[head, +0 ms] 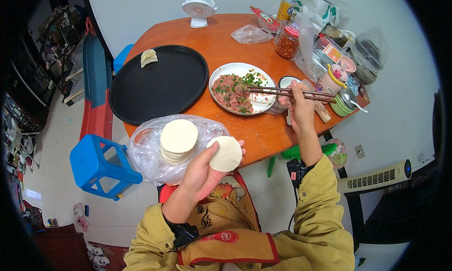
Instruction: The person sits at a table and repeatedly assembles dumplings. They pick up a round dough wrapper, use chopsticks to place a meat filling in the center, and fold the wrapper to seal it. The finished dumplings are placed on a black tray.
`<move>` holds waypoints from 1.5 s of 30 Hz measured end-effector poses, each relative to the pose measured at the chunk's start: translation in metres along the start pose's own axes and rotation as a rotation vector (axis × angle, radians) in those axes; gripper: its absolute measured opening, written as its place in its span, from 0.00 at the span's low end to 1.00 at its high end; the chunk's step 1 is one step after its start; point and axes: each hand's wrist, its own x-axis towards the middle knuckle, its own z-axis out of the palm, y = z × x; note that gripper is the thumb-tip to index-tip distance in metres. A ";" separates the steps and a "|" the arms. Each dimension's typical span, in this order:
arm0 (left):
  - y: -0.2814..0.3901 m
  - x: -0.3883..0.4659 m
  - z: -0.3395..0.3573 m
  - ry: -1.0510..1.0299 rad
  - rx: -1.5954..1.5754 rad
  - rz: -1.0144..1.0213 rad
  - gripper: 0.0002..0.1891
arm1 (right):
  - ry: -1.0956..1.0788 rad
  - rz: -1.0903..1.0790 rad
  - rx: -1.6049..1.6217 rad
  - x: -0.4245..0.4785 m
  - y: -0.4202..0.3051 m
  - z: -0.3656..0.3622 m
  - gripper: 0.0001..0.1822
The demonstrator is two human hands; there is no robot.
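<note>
A round dumpling wrapper (226, 154) lies across the palm and fingers of my left hand (202, 172), the thumb pressing its edge. My right hand (299, 105) grips a pair of dark chopsticks (310, 94). Their tips touch the minced meat filling with chopped green onion (231, 90) on a white plate (261, 107). Beside my left hand, a stack of wrappers (179, 136) rests on a clear plastic bag (144, 140). Folded dumplings (149, 58) sit close together near the far left rim of a round black tray (159, 87).
A small white fan (199, 9) stands at the wooden table's (226, 34) far edge. Crowding the right side are a red-lidded jar (287, 43), a pink cup (332, 80), a green container (342, 103) and plastic bags. A blue stool (95, 165) stands on the floor at left.
</note>
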 end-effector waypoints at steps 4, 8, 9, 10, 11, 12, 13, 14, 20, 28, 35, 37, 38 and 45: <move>-0.001 0.002 -0.002 -0.016 -0.006 0.006 0.21 | -0.019 -0.028 0.075 0.001 -0.004 -0.002 0.11; -0.001 0.002 -0.002 -0.013 -0.005 0.008 0.21 | -0.002 -0.041 0.095 0.000 -0.014 0.000 0.11; 0.000 0.002 -0.001 -0.010 -0.006 0.007 0.21 | 0.008 -0.045 0.095 0.000 -0.015 0.000 0.11; 0.000 0.002 0.000 -0.007 -0.003 0.007 0.21 | 0.007 -0.052 0.072 0.000 -0.015 -0.002 0.11; 0.001 0.002 0.001 -0.004 -0.001 0.008 0.21 | 0.007 -0.059 0.050 0.001 -0.016 -0.005 0.11; 0.001 0.001 0.001 0.001 0.002 0.010 0.21 | 0.004 -0.064 0.029 0.001 -0.015 -0.006 0.11; 0.001 0.001 0.000 -0.003 -0.003 0.010 0.21 | 0.015 -0.068 -0.018 0.001 -0.016 -0.006 0.11; 0.001 0.001 -0.001 -0.006 -0.008 0.011 0.21 | 0.026 -0.073 -0.065 0.000 -0.017 -0.005 0.11; 0.000 0.002 -0.002 -0.005 -0.019 0.001 0.21 | 0.081 -0.095 -0.242 -0.003 -0.014 -0.009 0.11; -0.002 0.003 -0.003 -0.010 -0.026 -0.005 0.21 | 0.029 -0.084 -0.283 0.005 0.009 -0.002 0.11; -0.001 0.002 -0.001 -0.014 0.004 0.002 0.21 | -0.019 0.014 -0.071 0.002 0.000 -0.005 0.11; -0.001 0.002 -0.001 -0.016 0.005 0.002 0.21 | -0.016 0.022 -0.011 0.001 -0.005 -0.006 0.11; -0.001 0.002 -0.002 -0.017 0.001 0.003 0.21 | -0.014 0.017 0.001 0.000 -0.008 -0.006 0.11; -0.002 0.005 0.000 -0.020 -0.028 0.009 0.21 | 0.015 -0.042 0.055 -0.003 -0.020 -0.007 0.11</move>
